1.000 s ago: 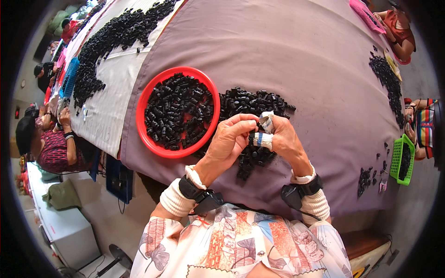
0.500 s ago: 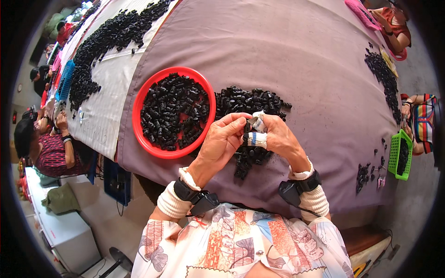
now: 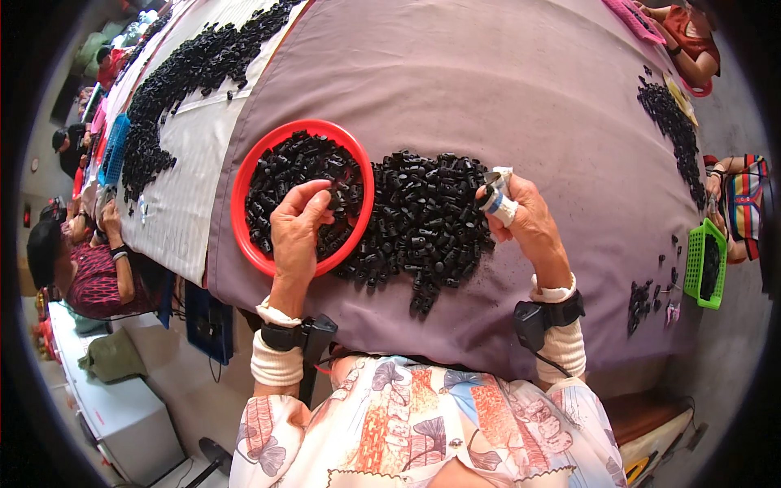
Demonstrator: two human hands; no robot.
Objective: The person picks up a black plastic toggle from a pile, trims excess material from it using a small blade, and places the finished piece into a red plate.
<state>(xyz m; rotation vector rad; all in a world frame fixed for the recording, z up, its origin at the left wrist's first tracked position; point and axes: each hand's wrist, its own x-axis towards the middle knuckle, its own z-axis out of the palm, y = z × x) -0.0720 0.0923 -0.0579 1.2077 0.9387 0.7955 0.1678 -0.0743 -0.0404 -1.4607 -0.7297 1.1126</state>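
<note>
Over the red basin (image 3: 368, 199), my left hand (image 3: 294, 236) is closed, with a small black plastic part (image 3: 334, 198) pinched between thumb and fingertips. More black parts fill the basin below it. My right hand (image 3: 533, 213) is at the right end of a heap of black parts (image 3: 423, 220) on the cloth. White wrapping covers some of its digits, and its fingers are curled in. A small greyish, metal-looking bit (image 3: 493, 176) shows at its fingertips, too small to name.
A purplish cloth (image 3: 488, 81) covers the table. Another pile of black parts (image 3: 183, 73) lies on a white cloth at the left. People sit along both sides. A green basket (image 3: 694, 272) stands at the right edge near scattered parts.
My hands, together over the heap before, have moved apart. The left has gone left over the basin with a black part; the right has shifted right, uncovering the heap.
</note>
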